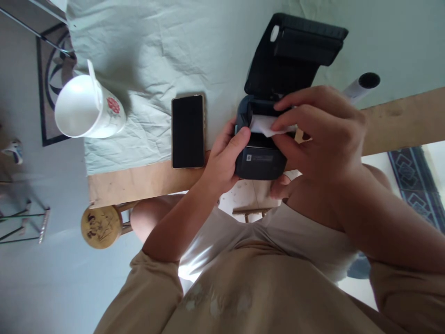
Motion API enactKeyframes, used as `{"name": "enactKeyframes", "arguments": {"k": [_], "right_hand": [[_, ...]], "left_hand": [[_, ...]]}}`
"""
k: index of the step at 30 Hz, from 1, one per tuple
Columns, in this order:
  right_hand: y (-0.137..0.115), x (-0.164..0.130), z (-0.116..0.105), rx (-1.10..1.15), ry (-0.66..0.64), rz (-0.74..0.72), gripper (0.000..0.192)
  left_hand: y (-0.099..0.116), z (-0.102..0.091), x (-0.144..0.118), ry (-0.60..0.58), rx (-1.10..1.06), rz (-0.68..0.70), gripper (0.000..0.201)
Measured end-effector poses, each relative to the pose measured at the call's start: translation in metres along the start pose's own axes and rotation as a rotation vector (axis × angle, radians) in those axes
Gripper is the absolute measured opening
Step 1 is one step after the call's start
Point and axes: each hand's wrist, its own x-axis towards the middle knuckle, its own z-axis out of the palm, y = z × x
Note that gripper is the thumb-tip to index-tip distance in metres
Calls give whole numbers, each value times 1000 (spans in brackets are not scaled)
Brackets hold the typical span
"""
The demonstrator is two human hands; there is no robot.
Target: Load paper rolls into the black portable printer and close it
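A small black printer sits at the table's front edge with its lid swung up and back. My left hand is closed around its left side, thumb on the rim of the compartment. Between the fingertips of my right hand is a soft, crumpled white tissue, which lies across the opened compartment. Part of the compartment's inside is hidden by my right fingers. Behind that hand a white roll with a dark round end shows in part.
Left of the printer, a dark-screened phone lies flat. Further left is a white cup with a red flower and a handle sticking up. A pale green cloth covers most of the wooden table. A round stool stands below.
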Motion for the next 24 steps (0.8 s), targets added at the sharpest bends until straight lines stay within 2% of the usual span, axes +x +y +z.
{"name": "enactKeyframes", "arguments": {"k": [4, 8, 12, 15, 19, 22, 24], "right_hand": [[-3, 0, -2, 112, 38, -60, 11], [-8, -2, 2, 164, 24, -113, 8], [-7, -4, 1, 195, 11, -134, 10], [-4, -5, -4, 200, -1, -2, 13], [2, -7, -7, 158, -93, 192, 30], [3, -9, -6, 203, -157, 201, 38], [4, -9, -5, 257, -103, 224, 38]], "left_hand": [[-1, -2, 2, 46, -60, -52, 37], [-1, -3, 2, 15, -86, 10, 32], [1, -4, 2, 45, -18, 27, 34], [1, -5, 2, 62, 13, 24, 43], [-2, -9, 2, 46, 33, 39, 59], [-4, -12, 2, 46, 66, 55, 59], [-4, -12, 2, 46, 88, 62, 58]]}}
